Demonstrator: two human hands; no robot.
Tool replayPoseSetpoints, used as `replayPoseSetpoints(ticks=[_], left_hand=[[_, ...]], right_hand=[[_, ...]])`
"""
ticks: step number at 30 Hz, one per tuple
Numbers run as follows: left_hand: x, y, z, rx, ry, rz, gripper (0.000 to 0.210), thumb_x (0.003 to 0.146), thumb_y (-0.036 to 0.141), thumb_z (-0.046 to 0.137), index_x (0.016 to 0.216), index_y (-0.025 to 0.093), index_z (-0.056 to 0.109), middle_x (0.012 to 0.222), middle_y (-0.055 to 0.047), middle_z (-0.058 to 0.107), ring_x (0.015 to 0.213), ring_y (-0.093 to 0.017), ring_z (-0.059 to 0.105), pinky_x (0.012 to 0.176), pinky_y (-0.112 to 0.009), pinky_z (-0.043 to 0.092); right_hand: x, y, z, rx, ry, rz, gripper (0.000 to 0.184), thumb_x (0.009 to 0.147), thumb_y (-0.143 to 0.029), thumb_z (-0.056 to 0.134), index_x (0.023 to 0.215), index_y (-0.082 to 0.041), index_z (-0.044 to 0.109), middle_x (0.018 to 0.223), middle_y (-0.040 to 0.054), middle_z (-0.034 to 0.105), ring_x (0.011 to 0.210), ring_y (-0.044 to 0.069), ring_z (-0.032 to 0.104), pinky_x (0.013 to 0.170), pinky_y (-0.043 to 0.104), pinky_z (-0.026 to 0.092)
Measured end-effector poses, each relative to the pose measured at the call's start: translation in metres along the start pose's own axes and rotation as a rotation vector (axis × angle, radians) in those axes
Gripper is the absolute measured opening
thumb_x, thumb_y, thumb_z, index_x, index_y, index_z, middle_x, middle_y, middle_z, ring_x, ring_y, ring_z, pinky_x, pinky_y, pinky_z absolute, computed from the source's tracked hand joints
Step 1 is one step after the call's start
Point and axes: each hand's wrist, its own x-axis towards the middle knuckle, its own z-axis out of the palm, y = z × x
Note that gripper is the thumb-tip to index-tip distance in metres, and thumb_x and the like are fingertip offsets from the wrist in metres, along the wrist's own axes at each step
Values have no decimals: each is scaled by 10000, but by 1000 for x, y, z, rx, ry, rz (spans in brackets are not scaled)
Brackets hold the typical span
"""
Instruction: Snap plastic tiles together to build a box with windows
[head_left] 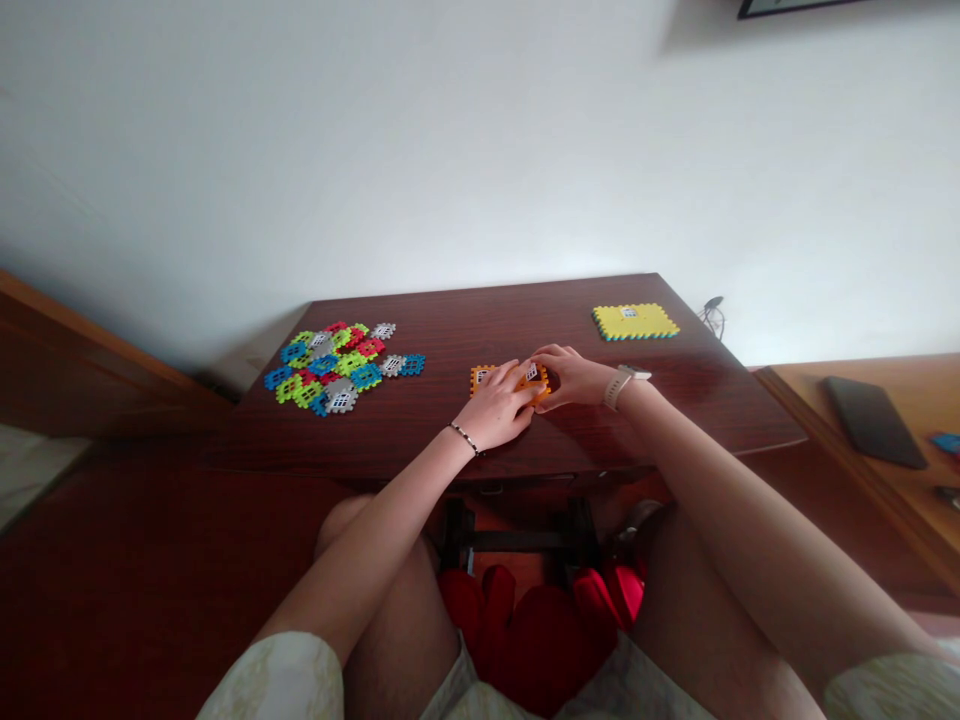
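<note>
On the dark wooden table, orange interlocking puzzle tiles [480, 376] with white window inserts lie joined in a flat row. My left hand [496, 405] reaches over the middle of the row, its fingers pressed on the tiles and covering part of them. At the row's right end, my right hand [574, 378] curls its thumb and fingers around the edge of a tile. Between the hands a white window insert [532, 371] shows. Exactly where the tiles meet is hidden under my left fingers.
A loose pile of blue, green, red and grey interlocking tiles [349, 362] spreads over the table's left side. At the back right lies a stack of tile panels with a yellow one [637, 321] on top. A dark flat device [874, 420] rests on another surface to the right.
</note>
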Motion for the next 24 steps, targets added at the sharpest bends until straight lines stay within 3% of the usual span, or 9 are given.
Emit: replayPoseSetpoints(ticks=[8,12,17,24], left_hand=[[2,0,0,50,-33,-15,447,1055,255,625,1496,301,688,1778,-107,398,1657,-369,339,1347,-638,337],[-5,-7,-5,74,-44,-32,444,1091,404,634,1533,360,659,1794,-99,367,1655,-399,334,1333,-682,314],[-15,-19,-15,100,-27,-52,468,1058,513,685,1464,283,718,1744,-141,441,1630,-394,373,1344,-612,323],[-12,-19,-12,159,-42,-121,727,1008,695,672,1567,234,615,1734,-175,452,1625,-410,375,1339,-600,324]], right_hand=[[1,1,0,-21,-6,-4,866,682,-601,969,1436,-277,692,1481,136,591,1438,423,499,1291,616,389],[1,1,-1,-11,-17,-15,874,693,-598,961,1466,-300,683,1514,129,578,1460,427,482,1299,626,377],[0,3,1,-3,-3,-11,906,677,-603,975,1485,-327,675,1536,120,566,1461,435,482,1294,639,385],[0,5,4,-7,13,-19,911,674,-623,983,1483,-335,678,1527,114,572,1467,442,486,1290,655,396]])
